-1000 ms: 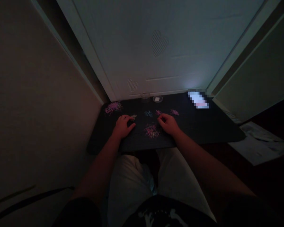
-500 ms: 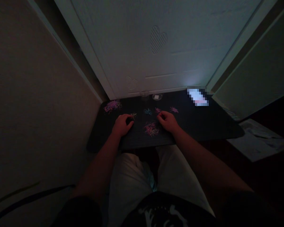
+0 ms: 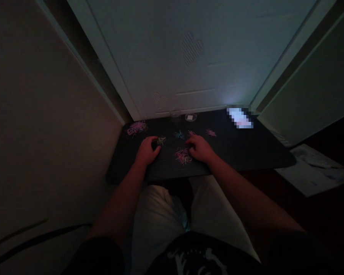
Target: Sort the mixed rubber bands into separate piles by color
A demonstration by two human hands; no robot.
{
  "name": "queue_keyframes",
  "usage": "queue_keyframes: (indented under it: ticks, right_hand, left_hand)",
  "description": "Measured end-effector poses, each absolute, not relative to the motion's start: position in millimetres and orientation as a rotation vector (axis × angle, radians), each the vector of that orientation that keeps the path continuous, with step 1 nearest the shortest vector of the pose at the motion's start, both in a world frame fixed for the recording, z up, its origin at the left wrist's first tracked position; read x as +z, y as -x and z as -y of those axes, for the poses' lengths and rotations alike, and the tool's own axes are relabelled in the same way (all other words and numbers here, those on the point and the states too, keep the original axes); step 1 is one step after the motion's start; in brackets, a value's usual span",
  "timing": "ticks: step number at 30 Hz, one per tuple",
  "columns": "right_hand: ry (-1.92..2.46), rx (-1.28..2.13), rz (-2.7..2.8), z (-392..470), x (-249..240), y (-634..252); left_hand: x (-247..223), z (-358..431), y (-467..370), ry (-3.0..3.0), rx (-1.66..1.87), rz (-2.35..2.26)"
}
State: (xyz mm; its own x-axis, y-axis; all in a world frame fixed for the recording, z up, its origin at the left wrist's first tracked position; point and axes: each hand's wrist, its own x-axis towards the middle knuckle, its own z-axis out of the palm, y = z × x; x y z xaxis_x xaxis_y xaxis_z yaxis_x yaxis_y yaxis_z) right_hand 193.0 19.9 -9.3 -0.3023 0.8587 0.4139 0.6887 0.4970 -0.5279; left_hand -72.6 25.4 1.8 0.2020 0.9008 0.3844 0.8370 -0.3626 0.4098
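Observation:
My left hand [image 3: 148, 149] rests on the dark table beside a small pile of pale yellowish thin pieces [image 3: 161, 141]. Its thumb and fingers are apart, with nothing visible between them. My right hand [image 3: 200, 148] is at the right edge of a larger mixed pile of pink and pale thin pieces [image 3: 183, 156]. Its fingers are bent and the thumb stands apart from them; no held piece shows. Behind it lies a small pink pile [image 3: 191, 133], partly covered by the hand. A blue pile [image 3: 179, 135] lies between the hands. The pieces' exact kind is too dim to make out.
Another pink pile [image 3: 211, 133] lies to the right, and a big purple-pink pile [image 3: 136, 128] at the back left. A clear round container [image 3: 176, 114] and a round lid-like dish [image 3: 190, 117] stand by the door [image 3: 149, 57]. A bright blurred-out device [image 3: 239, 117] sits back right on the table [image 3: 246, 152].
My right hand has come back from the small pink pile toward the mixed pile, and its thumb and fingers have parted. My left hand has shifted slightly left, uncovering more of the pale pile.

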Motion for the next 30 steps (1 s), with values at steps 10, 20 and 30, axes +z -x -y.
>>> queue_keyframes:
  ticks: [10,20,30]
  right_hand:
    - [1.325,0.346,2.187,-19.9,-5.5,-191.1]
    - [1.356,0.463,2.001,-22.6,-7.0,-192.3]
    - [1.268,0.520,1.931,-22.2,-8.8,-194.2]
  left_hand:
    - [-2.2,-27.9,75.4,-2.304,0.894,-1.761]
    - [3.4,-24.1,72.0,-2.303,0.910,-1.753]
    - [15.6,-11.7,53.5,-2.290,0.976,-1.686]
